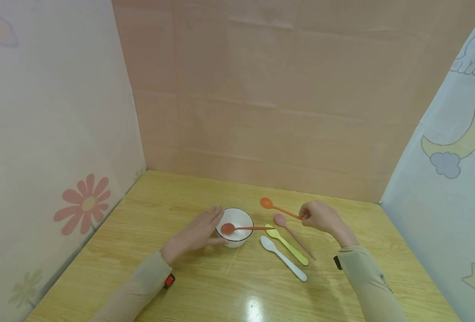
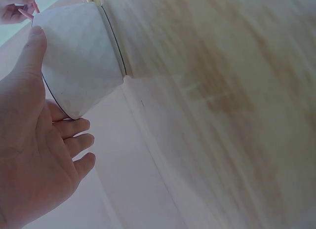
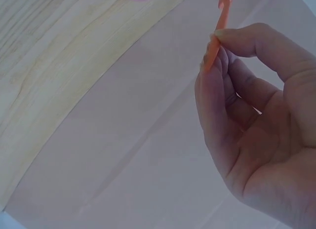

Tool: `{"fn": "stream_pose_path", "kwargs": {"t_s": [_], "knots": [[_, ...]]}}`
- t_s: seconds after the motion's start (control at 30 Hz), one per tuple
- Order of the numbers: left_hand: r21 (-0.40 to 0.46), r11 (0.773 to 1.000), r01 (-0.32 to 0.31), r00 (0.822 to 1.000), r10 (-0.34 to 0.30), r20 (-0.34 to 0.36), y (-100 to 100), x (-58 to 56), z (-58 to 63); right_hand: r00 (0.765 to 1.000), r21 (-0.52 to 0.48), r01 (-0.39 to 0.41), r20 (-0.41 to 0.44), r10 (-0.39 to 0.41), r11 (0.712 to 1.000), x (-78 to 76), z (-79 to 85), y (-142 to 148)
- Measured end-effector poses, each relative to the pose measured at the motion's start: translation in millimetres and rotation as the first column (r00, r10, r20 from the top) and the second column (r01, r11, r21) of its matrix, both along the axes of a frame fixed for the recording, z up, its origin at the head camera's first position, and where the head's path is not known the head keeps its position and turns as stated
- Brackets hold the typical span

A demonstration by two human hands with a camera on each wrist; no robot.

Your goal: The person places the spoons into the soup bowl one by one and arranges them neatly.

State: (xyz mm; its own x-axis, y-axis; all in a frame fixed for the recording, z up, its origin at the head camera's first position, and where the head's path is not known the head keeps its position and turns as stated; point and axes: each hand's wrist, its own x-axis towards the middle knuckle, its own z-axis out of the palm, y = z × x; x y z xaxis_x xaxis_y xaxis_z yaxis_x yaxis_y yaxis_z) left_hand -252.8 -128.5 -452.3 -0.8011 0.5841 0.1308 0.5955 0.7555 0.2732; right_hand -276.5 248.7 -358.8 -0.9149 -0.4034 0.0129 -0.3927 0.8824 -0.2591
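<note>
A white bowl (image 1: 243,218) with a dark rim stands on the table, and my left hand (image 1: 199,229) holds its left side, thumb at the near side and fingers at the far side. In the left wrist view the thumb lies along the bowl's wall (image 2: 81,51). A red-orange spoon (image 1: 228,228) lies across the bowl, its handle reaching out to the right. My right hand (image 1: 319,215) pinches the handle end of an orange spoon (image 1: 266,203), its head pointing left. The right wrist view shows that handle (image 3: 213,51) between thumb and fingers.
Right of the bowl lie a pink spoon (image 1: 280,219), a yellow-green spoon (image 1: 289,247) and a white spoon (image 1: 283,258), slanting side by side. The wooden table (image 1: 197,188) meets a tan backdrop (image 1: 261,134) behind, with patterned cloth panels at left and right.
</note>
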Motion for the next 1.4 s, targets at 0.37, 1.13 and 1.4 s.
{"fn": "stream_pose_path", "kwargs": {"t_s": [0.37,1.13,1.4], "knots": [[0.010,1.000,-0.003,1.000,0.003,0.003,1.5,-1.7,-1.0,1.000,0.020,-0.031,-0.002,0.031,0.999,-1.5,5.2,-7.3],[-0.008,1.000,0.003,1.000,-0.003,0.009,0.9,-2.5,-1.4,0.996,0.066,-0.084,-0.024,0.086,0.994,-1.1,18.8,-26.8],[-0.008,1.000,0.000,1.000,0.000,0.009,1.5,-2.6,-1.1,0.994,0.084,-0.101,-0.024,0.103,0.991,-2.3,22.3,-34.9]]}}
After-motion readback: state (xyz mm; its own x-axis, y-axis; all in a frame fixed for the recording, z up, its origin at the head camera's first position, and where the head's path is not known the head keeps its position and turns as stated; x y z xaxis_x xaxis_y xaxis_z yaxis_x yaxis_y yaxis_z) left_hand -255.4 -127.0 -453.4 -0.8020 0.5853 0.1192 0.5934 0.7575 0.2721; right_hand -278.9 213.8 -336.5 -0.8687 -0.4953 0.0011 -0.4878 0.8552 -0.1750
